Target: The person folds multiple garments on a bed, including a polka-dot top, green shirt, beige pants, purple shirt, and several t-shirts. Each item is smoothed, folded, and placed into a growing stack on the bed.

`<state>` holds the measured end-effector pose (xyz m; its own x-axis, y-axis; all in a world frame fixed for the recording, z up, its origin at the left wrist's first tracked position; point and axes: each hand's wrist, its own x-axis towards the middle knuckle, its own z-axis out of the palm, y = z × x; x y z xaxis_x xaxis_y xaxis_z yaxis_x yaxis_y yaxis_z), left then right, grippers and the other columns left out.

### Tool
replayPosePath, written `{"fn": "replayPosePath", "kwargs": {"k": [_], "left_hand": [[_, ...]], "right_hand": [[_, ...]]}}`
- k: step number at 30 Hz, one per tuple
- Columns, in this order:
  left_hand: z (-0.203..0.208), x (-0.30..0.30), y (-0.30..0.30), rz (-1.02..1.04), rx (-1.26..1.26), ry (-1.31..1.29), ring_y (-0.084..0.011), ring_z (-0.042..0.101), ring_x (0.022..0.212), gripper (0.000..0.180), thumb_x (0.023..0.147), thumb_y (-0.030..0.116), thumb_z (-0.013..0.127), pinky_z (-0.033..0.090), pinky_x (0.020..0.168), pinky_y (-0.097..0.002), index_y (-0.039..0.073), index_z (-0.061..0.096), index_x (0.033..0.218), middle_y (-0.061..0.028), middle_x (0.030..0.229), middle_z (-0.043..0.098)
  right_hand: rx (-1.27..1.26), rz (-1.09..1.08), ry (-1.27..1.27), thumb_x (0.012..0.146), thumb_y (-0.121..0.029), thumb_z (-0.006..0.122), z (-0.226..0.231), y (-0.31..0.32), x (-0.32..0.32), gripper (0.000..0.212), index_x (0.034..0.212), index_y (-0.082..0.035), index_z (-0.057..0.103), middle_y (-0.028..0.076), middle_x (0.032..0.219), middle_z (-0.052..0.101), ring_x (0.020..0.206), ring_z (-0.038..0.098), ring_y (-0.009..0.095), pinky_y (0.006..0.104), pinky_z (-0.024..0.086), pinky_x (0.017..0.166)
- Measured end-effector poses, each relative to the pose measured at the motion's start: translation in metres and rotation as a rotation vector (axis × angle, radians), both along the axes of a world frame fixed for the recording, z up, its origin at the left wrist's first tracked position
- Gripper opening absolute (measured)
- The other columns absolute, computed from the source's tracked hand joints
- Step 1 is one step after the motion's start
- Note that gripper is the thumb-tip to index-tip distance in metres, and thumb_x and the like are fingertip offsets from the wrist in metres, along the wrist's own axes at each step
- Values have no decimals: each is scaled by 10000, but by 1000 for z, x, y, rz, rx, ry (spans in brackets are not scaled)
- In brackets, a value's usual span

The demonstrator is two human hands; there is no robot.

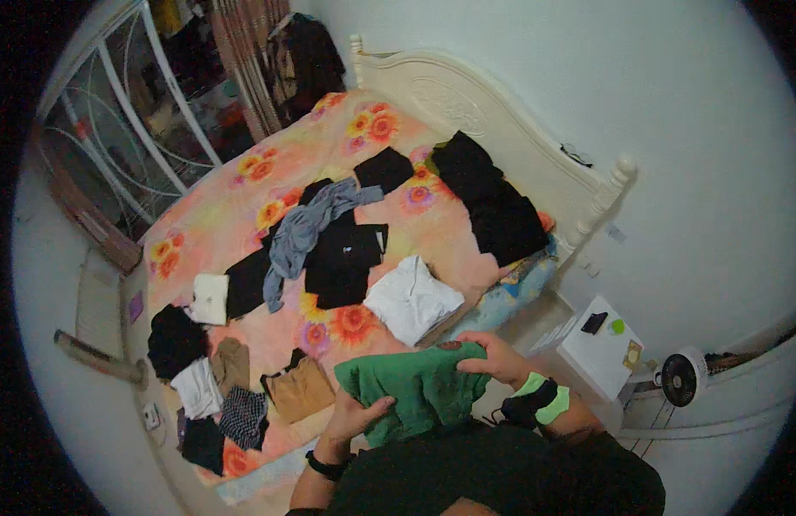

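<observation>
A green folded garment (415, 387) hangs in front of my body, held up by both hands beside the bed. My left hand (357, 418) grips its lower left part, with the thumb lying on the cloth and the fingers behind it. At the upper right corner, my right hand (494, 359) is closed on the cloth near a small brown patch. Just beyond the garment lies a folded white top (413, 301) on the bed. A folded tan and black garment (299, 387) rests near the bed's edge, to the left of my left hand.
The bed (217, 224) has a floral sheet with several dark garments and a crumpled grey-blue one (303, 236). More clothes lie at its left end. A cream headboard (467, 95) stands at the far side. At right are a white cabinet (600, 344) and a small fan (683, 377).
</observation>
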<state>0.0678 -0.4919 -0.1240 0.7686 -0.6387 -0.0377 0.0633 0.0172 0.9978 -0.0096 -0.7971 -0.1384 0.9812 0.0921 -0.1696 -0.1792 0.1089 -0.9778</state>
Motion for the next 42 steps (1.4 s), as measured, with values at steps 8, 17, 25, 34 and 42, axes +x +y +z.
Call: {"fn": "replayPosePath", "kwargs": {"k": [8, 17, 25, 34, 42], "left_hand": [[1, 81, -40, 24, -151, 123, -221, 575, 1159, 643, 814, 113, 758, 469, 1004, -390, 4, 432, 1357, -109, 1253, 583], [-24, 119, -37, 87, -128, 352, -242, 546, 1199, 763, 780, 82, 776, 460, 1025, -394, 4, 360, 1414, -122, 1327, 535], [-61, 128, -25, 273, -7, 338, -306, 590, 1167, 796, 835, 72, 766, 522, 966, -415, 53, 311, 1487, -159, 1369, 523], [-68, 142, -70, 485, 30, 430, -208, 624, 1005, 416, 965, 109, 610, 537, 831, -330, 57, 472, 1354, -131, 1215, 567], [-104, 124, -93, 661, 211, 529, -189, 670, 862, 294, 964, 128, 616, 541, 766, -310, 39, 552, 1236, -100, 1017, 672]], "right_hand": [[213, -150, 68, 856, -167, 743, -28, -5, 38, 733, 1482, -100, 366, 70, 1318, 560, 1138, 580, 205, 367, 502, 966], [465, -165, 273, 944, -182, 671, -29, 4, 93, 595, 1457, -44, 403, 102, 1438, 497, 1268, 532, 225, 379, 455, 1051], [398, 123, 213, 926, -176, 699, -41, -3, 146, 571, 1421, -22, 460, 87, 1398, 541, 1245, 524, 193, 368, 427, 1061], [176, 34, 89, 925, -178, 691, -88, -142, 215, 463, 1324, 15, 557, 84, 1257, 643, 1103, 604, 195, 357, 492, 962], [-681, -294, -31, 917, -101, 595, -66, -366, 297, 281, 1175, 4, 635, 204, 1094, 688, 990, 662, 340, 419, 505, 855]]}}
